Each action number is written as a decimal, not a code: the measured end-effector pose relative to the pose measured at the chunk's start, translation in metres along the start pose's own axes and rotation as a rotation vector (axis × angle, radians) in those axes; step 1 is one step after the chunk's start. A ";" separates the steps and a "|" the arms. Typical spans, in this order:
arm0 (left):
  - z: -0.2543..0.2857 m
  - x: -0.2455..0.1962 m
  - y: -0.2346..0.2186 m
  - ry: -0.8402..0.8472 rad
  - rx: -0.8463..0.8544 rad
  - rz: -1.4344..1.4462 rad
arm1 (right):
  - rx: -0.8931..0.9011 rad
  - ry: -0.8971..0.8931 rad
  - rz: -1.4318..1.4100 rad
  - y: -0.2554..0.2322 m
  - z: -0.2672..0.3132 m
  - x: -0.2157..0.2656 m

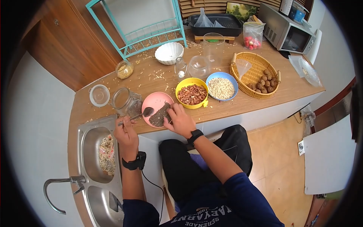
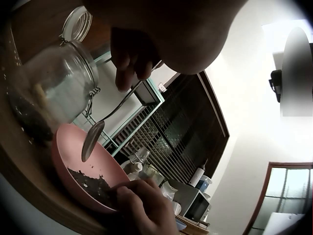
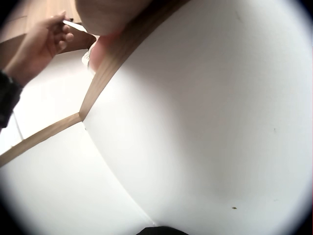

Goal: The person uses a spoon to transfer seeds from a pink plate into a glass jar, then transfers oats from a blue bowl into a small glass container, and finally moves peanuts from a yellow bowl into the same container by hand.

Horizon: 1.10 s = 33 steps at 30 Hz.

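My left hand (image 1: 126,135) grips the handle of a metal spoon (image 2: 93,139), its bowl hanging over the left part of a pink bowl (image 1: 153,99). Small dark seeds (image 1: 159,115) lie heaped along the pink bowl's right side. At that side is my right hand (image 1: 181,120), fingers bent, thumb and fingertips over the seeds and rim; I cannot tell whether they pinch anything. Just left of the pink bowl lies a clip-top glass jar (image 1: 126,100) with its lid (image 1: 99,95) swung back and some dark seeds inside. In the right wrist view the right fingers are hidden.
Right of the pink bowl stand a yellow bowl (image 1: 193,94) of peanuts, a blue bowl (image 1: 222,88) of oats and a wicker basket (image 1: 242,80) with walnuts. Glass vessels (image 1: 199,67) and a white bowl (image 1: 169,53) are behind. A sink (image 1: 87,151) adjoins at left.
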<state>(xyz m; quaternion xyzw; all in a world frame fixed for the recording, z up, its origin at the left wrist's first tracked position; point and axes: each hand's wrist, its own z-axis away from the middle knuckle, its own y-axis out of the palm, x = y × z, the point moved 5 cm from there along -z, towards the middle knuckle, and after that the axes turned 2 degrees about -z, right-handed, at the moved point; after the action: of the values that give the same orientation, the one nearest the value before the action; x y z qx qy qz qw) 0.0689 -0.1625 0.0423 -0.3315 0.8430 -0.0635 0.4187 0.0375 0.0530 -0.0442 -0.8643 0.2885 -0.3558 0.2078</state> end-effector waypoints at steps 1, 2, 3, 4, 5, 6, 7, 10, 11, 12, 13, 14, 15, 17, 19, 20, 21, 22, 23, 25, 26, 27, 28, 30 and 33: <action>-0.002 0.004 0.000 -0.007 -0.003 0.011 | 0.005 -0.023 0.016 0.000 0.000 0.001; -0.003 0.006 -0.001 0.005 0.019 -0.058 | 0.019 -0.028 0.024 0.001 0.000 0.000; -0.003 0.009 -0.002 0.015 0.041 -0.131 | 0.000 -0.038 0.030 0.000 0.001 0.001; -0.004 0.012 -0.002 0.002 0.032 -0.127 | -0.022 -0.050 0.035 -0.001 -0.001 0.002; -0.005 0.019 -0.003 -0.081 0.003 -0.057 | -0.008 -0.058 0.034 -0.001 -0.001 0.003; -0.004 0.026 -0.005 -0.165 -0.028 0.012 | 0.001 -0.043 0.031 -0.002 -0.001 0.003; -0.003 0.031 -0.007 -0.178 -0.038 0.008 | 0.009 -0.028 0.026 -0.002 -0.001 0.003; 0.003 0.049 -0.009 -0.310 -0.056 0.169 | -0.001 -0.062 0.020 0.000 0.001 0.003; 0.006 0.053 -0.006 -0.376 -0.038 0.229 | -0.009 -0.078 0.021 -0.001 0.002 0.003; 0.010 0.056 -0.001 -0.439 -0.019 0.290 | -0.005 -0.084 0.022 -0.002 0.002 0.003; 0.012 0.055 0.002 -0.440 -0.026 0.294 | 0.001 -0.073 0.010 -0.002 0.003 0.002; 0.018 0.056 0.010 -0.516 0.014 0.320 | 0.007 -0.063 -0.002 -0.002 0.003 0.001; 0.024 0.057 0.016 -0.590 0.055 0.346 | 0.009 -0.069 -0.002 -0.001 0.003 0.001; 0.030 0.057 0.025 -0.646 0.050 0.417 | 0.015 -0.048 0.003 0.000 0.004 -0.001; 0.034 0.060 0.030 -0.696 0.052 0.490 | 0.006 -0.050 0.012 0.001 0.003 -0.001; 0.036 0.062 0.031 -0.727 0.050 0.510 | 0.000 -0.045 0.018 0.001 0.003 -0.002; 0.038 0.064 0.032 -0.759 0.048 0.529 | -0.005 -0.046 0.020 0.001 0.004 -0.002; 0.038 0.064 0.033 -0.754 0.049 0.529 | 0.006 -0.046 0.012 0.001 0.004 -0.002; 0.039 0.065 0.034 -0.785 0.051 0.583 | 0.018 -0.044 0.003 0.002 0.004 -0.002; 0.041 0.066 0.035 -0.814 0.053 0.634 | 0.011 -0.056 -0.004 0.002 0.003 -0.002; 0.042 0.066 0.036 -0.825 0.047 0.672 | 0.008 -0.067 -0.011 0.002 0.003 -0.002; 0.044 0.067 0.036 -0.836 0.041 0.710 | 0.006 -0.066 -0.013 0.001 0.003 -0.002; 0.044 0.068 0.036 -0.833 0.041 0.708 | 0.001 -0.070 -0.016 0.000 0.003 -0.001; 0.045 0.073 0.034 -0.808 -0.010 0.760 | -0.011 -0.073 -0.021 -0.001 0.002 0.001; 0.045 0.080 0.026 -0.778 -0.057 0.767 | -0.022 -0.043 -0.026 -0.002 0.003 0.001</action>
<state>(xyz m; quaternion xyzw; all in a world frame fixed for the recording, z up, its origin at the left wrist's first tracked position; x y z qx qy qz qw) 0.0549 -0.1841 -0.0495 -0.0107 0.6878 0.2437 0.6836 0.0409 0.0548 -0.0444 -0.8777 0.2765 -0.3366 0.1997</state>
